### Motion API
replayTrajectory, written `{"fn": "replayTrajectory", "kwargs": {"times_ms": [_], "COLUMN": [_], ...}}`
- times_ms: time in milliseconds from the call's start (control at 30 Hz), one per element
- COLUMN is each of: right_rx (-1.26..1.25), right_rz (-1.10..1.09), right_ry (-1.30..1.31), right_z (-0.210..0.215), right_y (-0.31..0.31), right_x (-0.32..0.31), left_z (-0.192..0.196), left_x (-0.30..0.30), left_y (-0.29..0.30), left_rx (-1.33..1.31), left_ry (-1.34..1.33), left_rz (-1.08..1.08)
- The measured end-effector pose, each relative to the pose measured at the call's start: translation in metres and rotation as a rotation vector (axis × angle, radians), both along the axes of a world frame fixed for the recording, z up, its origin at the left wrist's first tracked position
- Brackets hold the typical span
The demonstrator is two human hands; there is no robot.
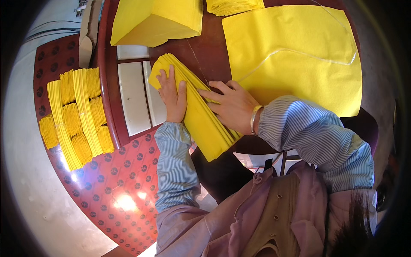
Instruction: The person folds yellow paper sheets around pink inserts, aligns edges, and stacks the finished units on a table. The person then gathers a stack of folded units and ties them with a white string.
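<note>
A fanned stack of folded yellow paper sheets point(201, 118) lies on the dark red-brown table point(205, 51), running from upper left to lower right. My left hand point(173, 96) rests flat on the stack's left side, fingers pointing up. My right hand point(231, 105) presses down on the stack's right edge with fingers spread; a metal bracelet sits on that wrist. Both sleeves are blue-striped.
A large flat pile of yellow sheets point(295, 55) lies to the right. A folded yellow bundle point(156, 21) sits at the top, another stack point(233, 5) beside it. Tied bundles of yellow paper point(77, 115) lie on the patterned red floor at left. White drawer fronts point(135, 96) face the table's left side.
</note>
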State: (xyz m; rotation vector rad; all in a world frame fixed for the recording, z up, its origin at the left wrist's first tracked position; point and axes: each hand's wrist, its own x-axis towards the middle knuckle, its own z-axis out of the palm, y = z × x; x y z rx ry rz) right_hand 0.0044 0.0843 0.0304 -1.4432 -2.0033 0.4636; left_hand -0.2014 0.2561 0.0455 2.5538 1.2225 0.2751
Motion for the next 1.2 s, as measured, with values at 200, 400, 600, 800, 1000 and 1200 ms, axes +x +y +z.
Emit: {"fn": "replayTrajectory", "kwargs": {"times_ms": [200,400,600,800,1000,1200], "right_rx": [0.132,0.009,0.227,0.12,0.115,0.135], "right_rz": [0.024,0.115,0.075,0.139,0.009,-0.43], "right_ry": [0.025,-0.019,0.168,-0.018,0.051,-0.282], "right_z": [-0.004,0.034,0.05,0.026,0.034,0.022], "right_y": [-0.032,-0.05,-0.052,-0.074,-0.078,-0.049], "right_x": [0.001,0.031,0.01,-0.008,0.038,0.159], "left_z": [0.001,0.0,-0.003,-0.007,-0.011,-0.013], "left_x": [0.005,0.009,0.01,0.011,0.011,0.01], "left_y": [-0.004,-0.007,-0.007,-0.01,-0.011,-0.005], "left_rx": [0.044,0.078,0.101,0.133,0.145,0.141], "left_ry": [0.082,0.116,0.125,0.112,0.096,0.096], "left_rz": [0.041,0.071,0.088,0.096,0.117,0.141]}}
